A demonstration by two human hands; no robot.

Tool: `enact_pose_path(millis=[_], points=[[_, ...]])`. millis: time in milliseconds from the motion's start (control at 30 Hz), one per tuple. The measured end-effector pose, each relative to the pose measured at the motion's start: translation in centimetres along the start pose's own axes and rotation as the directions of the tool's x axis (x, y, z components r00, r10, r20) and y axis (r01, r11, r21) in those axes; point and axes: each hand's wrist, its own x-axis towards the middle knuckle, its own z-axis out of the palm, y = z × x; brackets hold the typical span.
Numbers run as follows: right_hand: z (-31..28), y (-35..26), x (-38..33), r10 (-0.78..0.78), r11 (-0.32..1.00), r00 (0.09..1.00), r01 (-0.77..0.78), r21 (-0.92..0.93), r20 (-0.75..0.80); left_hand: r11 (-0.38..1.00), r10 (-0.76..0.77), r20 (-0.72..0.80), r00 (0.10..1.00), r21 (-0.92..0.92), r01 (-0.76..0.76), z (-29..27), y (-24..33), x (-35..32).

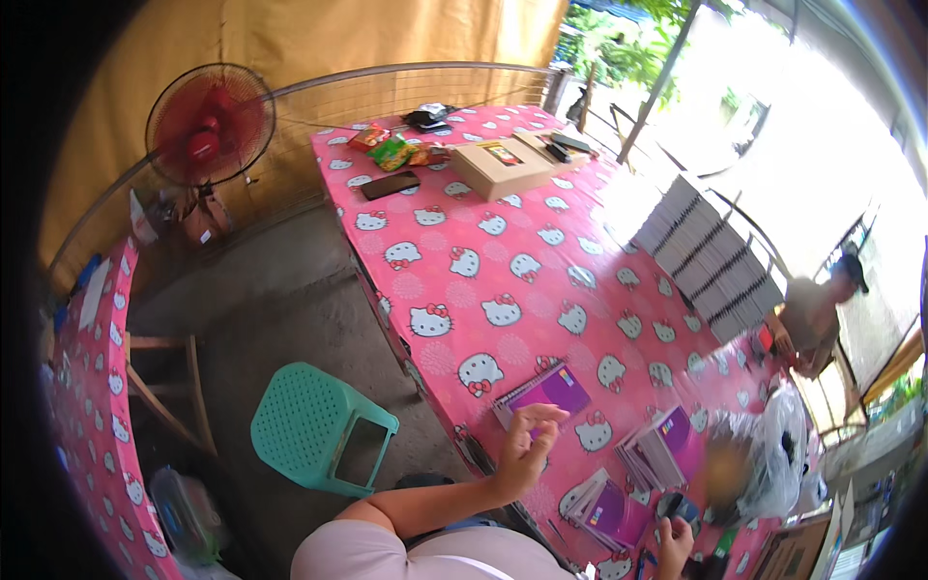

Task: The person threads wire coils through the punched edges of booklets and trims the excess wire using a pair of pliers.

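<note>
The left hand (527, 447), fingers loosely spread and grasping nothing, hovers at the near edge of a purple spiral notebook (543, 391) lying on the pink table (503, 261). The right hand (675, 541) seemingly grips a dark object (679, 507).

- One head view, worn high, looks steeply down and forward along the pink table (522, 251).
- The wearer's forearms enter at the lower edge, close.
- Fisheye bending darkens the rim.
</note>
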Motion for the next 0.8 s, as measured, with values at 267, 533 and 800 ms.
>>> enact_pose_path(millis=[267,533,800], points=[[1.6,0.2,-1.2,-0.022,0.988,0.998,0.012,0.153,0.064,0.896,-0.418,0.206,0.885,0.255,0.364,7.1,-1.9,-5.3],[1.3,1.1,-1.0,0.031,0.961,0.987,-0.072,0.265,0.156,0.793,-0.469,0.134,0.873,0.500,0.349,8.9,-4.8,-8.1],[-0.3,-2.3,-3.6,-0.401,0.839,0.913,0.331,0.431,0.080,0.856,-0.168,0.376,0.911,0.514,-0.055,11.1,-3.9,-10.9]])
